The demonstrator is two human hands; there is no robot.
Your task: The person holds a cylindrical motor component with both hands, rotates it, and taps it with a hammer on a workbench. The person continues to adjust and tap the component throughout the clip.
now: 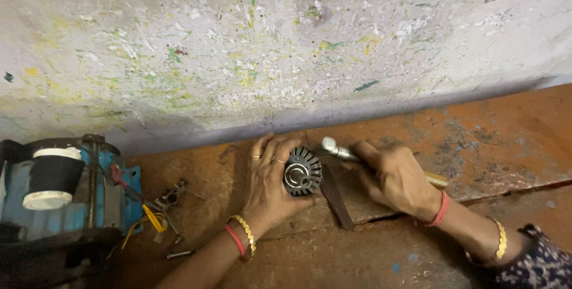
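Head view: a finned motor armature is clasped end-on in the left hand on the rust-orange bench while a metal-tipped tool, pinched in the right hand, is best kept steady against the fins.

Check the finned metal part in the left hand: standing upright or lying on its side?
On its side. The finned metal part shows its round end face and ring to the camera, gripped by the left hand on the rusty bench.
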